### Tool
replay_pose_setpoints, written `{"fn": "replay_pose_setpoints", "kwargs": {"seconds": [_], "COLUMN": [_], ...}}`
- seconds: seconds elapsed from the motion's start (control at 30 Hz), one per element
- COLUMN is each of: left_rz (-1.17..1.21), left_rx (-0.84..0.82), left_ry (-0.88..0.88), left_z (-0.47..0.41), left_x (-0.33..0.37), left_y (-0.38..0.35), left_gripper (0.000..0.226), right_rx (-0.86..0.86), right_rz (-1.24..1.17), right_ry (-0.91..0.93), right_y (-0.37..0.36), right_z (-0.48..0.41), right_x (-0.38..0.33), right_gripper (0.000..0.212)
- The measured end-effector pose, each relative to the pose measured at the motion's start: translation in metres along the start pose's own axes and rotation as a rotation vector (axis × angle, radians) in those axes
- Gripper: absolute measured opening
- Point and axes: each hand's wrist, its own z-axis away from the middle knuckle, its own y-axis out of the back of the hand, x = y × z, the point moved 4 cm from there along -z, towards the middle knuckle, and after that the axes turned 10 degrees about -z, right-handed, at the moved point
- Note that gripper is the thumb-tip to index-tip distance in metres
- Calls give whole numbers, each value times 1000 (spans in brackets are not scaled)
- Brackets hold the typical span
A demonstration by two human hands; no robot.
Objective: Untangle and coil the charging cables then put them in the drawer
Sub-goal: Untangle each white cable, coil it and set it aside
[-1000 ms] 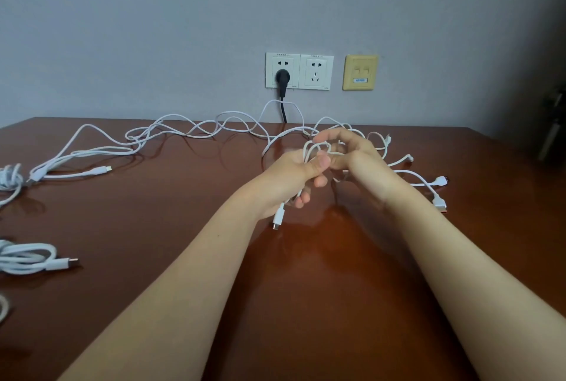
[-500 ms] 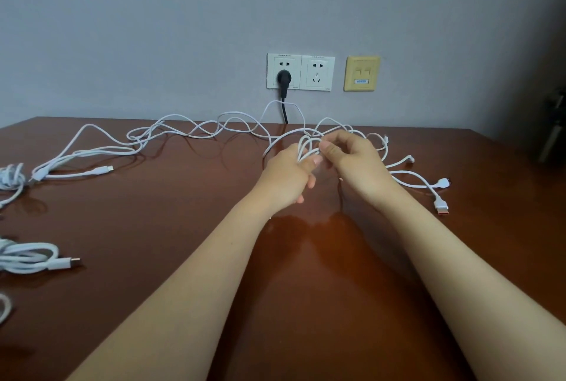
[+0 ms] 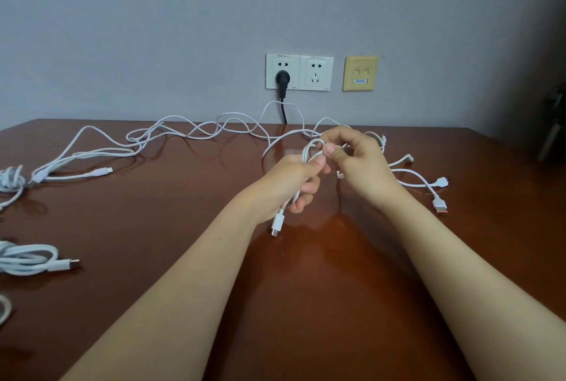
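Observation:
Over the middle of the brown table [image 3: 306,288] my left hand [image 3: 291,184] grips a white charging cable [image 3: 309,150]; its plug end [image 3: 277,224] hangs below my fist. My right hand [image 3: 355,160] pinches a loop of that same cable just above my left thumb. More white cable [image 3: 196,132] trails in tangled loops to the left along the back of the table. Other cable ends with plugs [image 3: 439,206] lie right of my right hand. No drawer is in view.
Coiled white cables [image 3: 30,258] lie at the left edge, with another bundle [image 3: 10,180] farther back. A black plug [image 3: 282,78] sits in the wall socket, its black cord dropping behind the table. A yellow wall plate [image 3: 360,73] is beside it.
My left hand has drawn back toward me, and the cable's plug end hangs out below it again. My right hand now pinches a raised loop above my left thumb.

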Motion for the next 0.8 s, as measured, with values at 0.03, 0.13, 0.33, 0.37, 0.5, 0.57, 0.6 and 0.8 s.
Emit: {"fn": "replay_pose_setpoints", "kwargs": {"seconds": [0.03, 0.13, 0.33, 0.37, 0.5, 0.57, 0.6, 0.8], "left_rz": [22, 26, 46, 44, 20, 44, 78, 182], "left_rx": [-19, -83, -66, -32, 90, 148, 182, 343], "left_ry": [5, 22, 41, 28, -33, -51, -48, 0], "left_z": [0, 1, 0, 0, -5, -6, -6, -9], "left_x": [1, 1, -1, -1, 0, 2, 1, -6], "left_y": [0, 1, 1, 0, 0, 4, 7, 21], "left_gripper": [28, 28, 27, 28, 31, 32, 32, 32], "right_rx": [-13, -84, -69, -33, 71, 77, 70, 93], "right_rz": [-18, -114, -77, -49, -43, -84, -80, 125], "right_ry": [-2, -11, -42, -45, -56, -89, -112, -123], "right_y": [0, -3, -2, 0, -3, -6, -6, 1], "right_z": [0, 2, 2, 1, 1, 1, 0, 2], "right_x": [-1, -6, -4, -2, -1, 4, 10, 21], "right_gripper": [26, 28, 25, 25, 21, 15, 12, 30]}}
